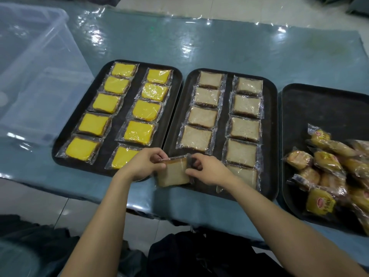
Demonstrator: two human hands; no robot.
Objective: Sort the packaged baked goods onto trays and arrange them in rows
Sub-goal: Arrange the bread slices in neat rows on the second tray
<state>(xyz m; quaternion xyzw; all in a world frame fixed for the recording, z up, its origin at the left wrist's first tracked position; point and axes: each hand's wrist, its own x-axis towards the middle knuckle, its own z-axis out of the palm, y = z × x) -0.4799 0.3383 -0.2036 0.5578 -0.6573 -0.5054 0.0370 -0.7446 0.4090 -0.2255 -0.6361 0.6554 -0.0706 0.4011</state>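
Left fingers (157,156) and right fingers (194,157) curled, pinching opposite side seams of the held packet (173,173), one wrapped pale slice. Left hand (142,165) and right hand (210,170) set facing across it. Held tilted over the near left corner of the middle tray (272,120), not yet laid down.

Step in hand, as judged: closing the left column of the middle tray. Shows four pale slices (196,137) in that column against five in the right one, which leaves a gap at the near end. Next move probably calls for levelling the packet, lowering it flat into that gap, squaring it to the neighbouring slice, then releasing both pinches.

Materials: clear crinkled film with flat crimped seams, likely slippery. Square, soft-looking crumb with a darker crust edge. Black matt tray with rounded corners and a low rim.

Just left of the middle tray: the left tray (109,142), alike, with two columns of yellow slices (139,132). Just right: the third tray (319,108), bearing a loose heap (329,166) of yellow-labelled packets, apparently unsorted. Beneath all: the worktop (219,47), under a glossy wrinkled sheet. Well left of the middle tray: a clear plastic bin (40,76).
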